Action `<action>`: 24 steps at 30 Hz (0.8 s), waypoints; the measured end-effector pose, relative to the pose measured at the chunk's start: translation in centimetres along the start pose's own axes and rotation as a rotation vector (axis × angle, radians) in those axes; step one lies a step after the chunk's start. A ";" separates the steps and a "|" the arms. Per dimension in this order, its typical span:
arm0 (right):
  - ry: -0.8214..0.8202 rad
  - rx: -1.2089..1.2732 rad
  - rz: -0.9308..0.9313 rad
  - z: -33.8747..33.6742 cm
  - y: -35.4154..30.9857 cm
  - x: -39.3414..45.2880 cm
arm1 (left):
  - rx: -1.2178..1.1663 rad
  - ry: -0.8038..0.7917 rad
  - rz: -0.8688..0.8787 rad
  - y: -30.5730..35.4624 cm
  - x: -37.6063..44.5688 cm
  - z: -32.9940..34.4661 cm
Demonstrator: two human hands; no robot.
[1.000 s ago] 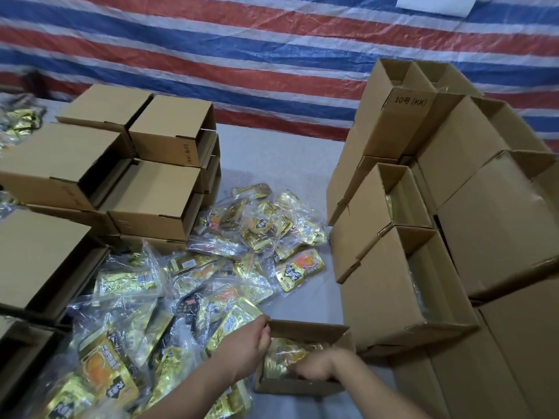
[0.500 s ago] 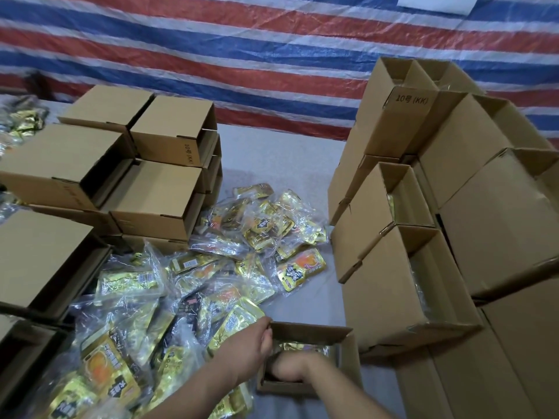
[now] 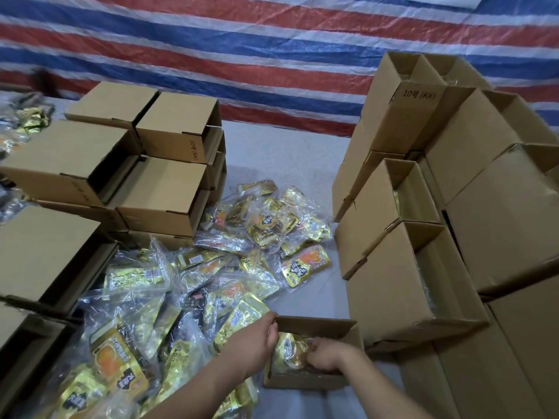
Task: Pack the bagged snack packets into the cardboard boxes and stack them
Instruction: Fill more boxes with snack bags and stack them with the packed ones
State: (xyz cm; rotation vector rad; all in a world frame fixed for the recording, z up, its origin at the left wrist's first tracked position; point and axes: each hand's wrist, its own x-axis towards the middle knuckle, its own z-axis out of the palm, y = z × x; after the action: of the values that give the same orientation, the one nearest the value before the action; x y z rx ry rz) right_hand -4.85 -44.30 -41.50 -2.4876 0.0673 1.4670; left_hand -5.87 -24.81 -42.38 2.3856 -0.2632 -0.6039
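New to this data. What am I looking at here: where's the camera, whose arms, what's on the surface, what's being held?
No machine here: a person works with two bare hands, and the single picture comes from a camera worn on the head, looking forward and down.

The left hand rests on the near left edge of a small open cardboard box. The right hand is inside that box, pressing down on a bagged snack packet.

On the grey surface lies a loose pile of snack packets in clear bags. Stacked boxes stand on the left, and more stacked boxes stand on the right, some showing packets inside. A striped tarp hangs behind.
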 end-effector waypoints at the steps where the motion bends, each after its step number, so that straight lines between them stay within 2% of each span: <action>1: -0.014 -0.011 0.004 -0.1 -0.1 -0.1 | -0.003 -0.004 -0.002 0.0 0.0 0.0; 4: -0.018 0.037 0.010 -0.6 0.0 -0.7 | -0.009 -0.014 -0.003 -0.1 0.1 0.0; 9: 0.229 0.219 -0.059 -0.6 -0.8 -1.0 | -0.012 -0.012 -0.002 0.0 0.0 -0.1; 14: 0.135 0.042 -0.110 1.3 -1.6 -1.2 | -0.009 -0.009 0.002 0.1 -0.2 -0.2; 19: 0.133 0.149 -0.074 0.9 -2.0 -2.3 | 0.004 -0.006 0.006 -0.1 -0.1 -0.1; 21: 0.286 0.197 -0.147 0.6 -1.8 -3.0 | 0.004 -0.002 0.018 -0.1 0.0 -0.1; 24: 0.707 0.321 -0.271 -0.6 -1.1 -3.8 | -0.015 -0.010 0.020 -0.1 0.0 -0.2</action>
State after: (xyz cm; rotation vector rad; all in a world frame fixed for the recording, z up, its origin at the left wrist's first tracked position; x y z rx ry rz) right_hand -6.00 -43.68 -37.70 -2.4849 0.0808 0.3910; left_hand -5.72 -24.66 -42.27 2.3638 -0.2854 -0.6064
